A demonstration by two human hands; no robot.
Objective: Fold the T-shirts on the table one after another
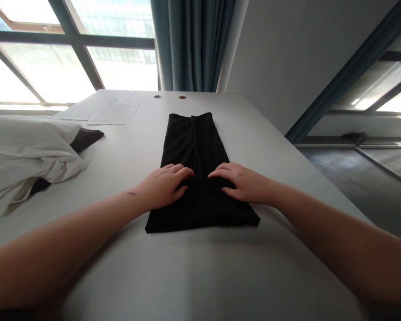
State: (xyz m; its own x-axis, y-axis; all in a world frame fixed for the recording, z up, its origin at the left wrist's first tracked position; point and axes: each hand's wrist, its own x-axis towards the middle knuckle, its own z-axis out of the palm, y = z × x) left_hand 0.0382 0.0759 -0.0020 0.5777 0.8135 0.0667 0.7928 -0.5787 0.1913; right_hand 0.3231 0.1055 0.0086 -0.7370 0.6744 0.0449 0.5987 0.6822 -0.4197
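Observation:
A black garment (203, 205) lies lengthwise on the white table (220, 272), its near part folded over onto itself. The fold's upper edge runs across the middle of the cloth. My left hand (169, 185) rests on the left end of that edge, fingers lying on the fabric and slightly bent, thumb apart from them. On the right end, my right hand (239, 183) lies in a similar way, fingers pointing inward and thumb apart. Between the two hands a strip of black cloth shows.
White cloth (30, 156) with dark parts lies bunched at the left. Paper sheets (115, 111) are on the far left of the table. Two small round fittings sit near the far edge, before a blue curtain (194, 44). A window is at the upper left.

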